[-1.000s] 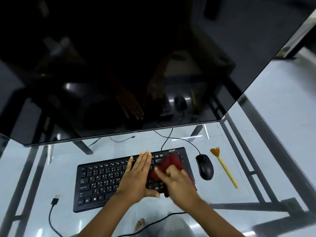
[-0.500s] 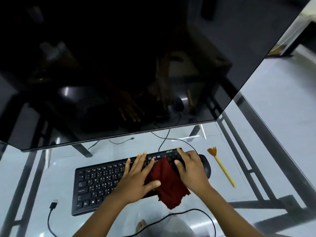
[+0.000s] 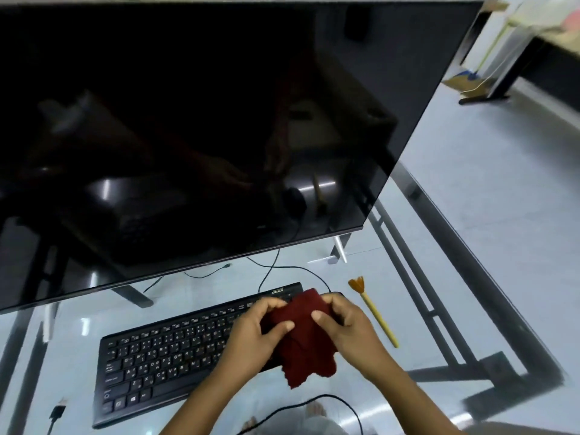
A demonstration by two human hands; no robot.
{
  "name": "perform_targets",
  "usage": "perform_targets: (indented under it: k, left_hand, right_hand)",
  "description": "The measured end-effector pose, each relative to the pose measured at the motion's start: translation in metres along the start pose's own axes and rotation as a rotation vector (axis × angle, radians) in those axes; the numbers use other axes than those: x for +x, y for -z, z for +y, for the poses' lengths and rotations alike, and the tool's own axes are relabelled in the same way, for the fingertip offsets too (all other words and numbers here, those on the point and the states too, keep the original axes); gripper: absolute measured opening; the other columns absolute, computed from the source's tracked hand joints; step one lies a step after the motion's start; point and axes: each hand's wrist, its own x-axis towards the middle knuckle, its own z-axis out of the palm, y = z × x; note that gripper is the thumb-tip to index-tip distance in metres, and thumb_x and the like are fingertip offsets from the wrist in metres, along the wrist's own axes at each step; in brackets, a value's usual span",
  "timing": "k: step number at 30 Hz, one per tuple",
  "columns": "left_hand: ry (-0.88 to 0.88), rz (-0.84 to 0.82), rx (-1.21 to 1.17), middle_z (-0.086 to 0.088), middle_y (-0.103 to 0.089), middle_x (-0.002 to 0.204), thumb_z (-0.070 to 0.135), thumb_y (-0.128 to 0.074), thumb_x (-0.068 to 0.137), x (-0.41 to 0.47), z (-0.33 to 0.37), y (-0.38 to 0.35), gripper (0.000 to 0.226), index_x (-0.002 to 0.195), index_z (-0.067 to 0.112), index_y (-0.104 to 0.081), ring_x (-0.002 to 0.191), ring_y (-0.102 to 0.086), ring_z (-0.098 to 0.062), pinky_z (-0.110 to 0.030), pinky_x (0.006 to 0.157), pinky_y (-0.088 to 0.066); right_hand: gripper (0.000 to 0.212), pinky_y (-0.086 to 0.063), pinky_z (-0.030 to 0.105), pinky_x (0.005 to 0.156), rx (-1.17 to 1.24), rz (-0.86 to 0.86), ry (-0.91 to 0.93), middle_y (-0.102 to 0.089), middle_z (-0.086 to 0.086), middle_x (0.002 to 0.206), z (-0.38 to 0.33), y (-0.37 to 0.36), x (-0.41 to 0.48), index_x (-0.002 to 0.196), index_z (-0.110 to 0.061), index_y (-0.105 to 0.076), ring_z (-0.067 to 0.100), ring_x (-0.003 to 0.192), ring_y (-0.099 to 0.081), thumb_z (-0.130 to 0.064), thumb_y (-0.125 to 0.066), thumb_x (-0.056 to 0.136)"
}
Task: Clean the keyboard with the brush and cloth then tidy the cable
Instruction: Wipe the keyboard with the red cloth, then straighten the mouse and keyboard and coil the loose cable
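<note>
A black keyboard [image 3: 163,362] lies on the glass table. Over its right end I hold a dark red cloth [image 3: 306,340] with both hands. My left hand [image 3: 254,337] pinches its left edge and my right hand [image 3: 348,328] pinches its right edge; the cloth hangs loose below them. A yellow brush [image 3: 375,312] with orange bristles lies on the glass to the right. The keyboard's black cable [image 3: 342,406] loops along the near edge, and its USB plug [image 3: 58,411] rests at the front left. The mouse is hidden behind my right hand.
A large dark monitor [image 3: 188,120] tilts over the back of the glass table [image 3: 408,356]; its feet stand behind the keyboard. Thin cables [image 3: 270,268] run under it. The metal table frame shows through the glass at the right.
Both hands have lifted the cloth off the keys; the left hand, flat on the keyboard before, now grips the cloth. The view has tilted upward a little.
</note>
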Motion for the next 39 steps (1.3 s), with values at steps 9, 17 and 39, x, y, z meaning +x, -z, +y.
perform_targets:
  k: [9,17,39]
  left_hand:
    - [0.123,-0.318,-0.15,0.007,-0.072,0.099,0.016,-0.066,0.087,0.055,0.098,-0.121,0.019,0.102,0.028,-0.065,0.092,-0.068,-0.01,-0.031,0.08,-0.058]
    - [0.172,-0.309,0.143,0.005,-0.064,0.102,0.016,-0.06,0.091,0.101,0.094,-0.198,0.018,0.107,0.024,-0.06,0.089,-0.063,-0.012,-0.033,0.083,-0.056]
    - [-0.059,0.136,0.527,0.004,-0.013,0.16,0.033,-0.054,0.096,0.032,-0.004,-0.004,0.073,0.153,0.016,-0.013,0.147,-0.005,-0.011,-0.038,0.121,-0.004]
  right_hand:
    - [0.01,-0.053,0.027,0.074,-0.155,0.256,-0.068,-0.071,-0.011,0.089,0.014,0.153,-0.01,0.095,-0.031,-0.066,0.006,0.084,-0.066,-0.022,-0.06,0.093]
    - [0.02,-0.038,0.026,0.063,-0.431,0.196,-0.275,-0.059,-0.007,0.075,0.068,0.205,0.031,0.074,-0.027,-0.054,0.018,0.076,-0.056,-0.022,-0.059,0.093]
    - [0.062,0.001,0.021,0.118,-0.584,-0.094,0.107,-0.031,0.002,0.154,0.024,0.032,0.048,0.15,-0.014,-0.028,0.019,0.139,-0.033,-0.026,-0.056,0.095]
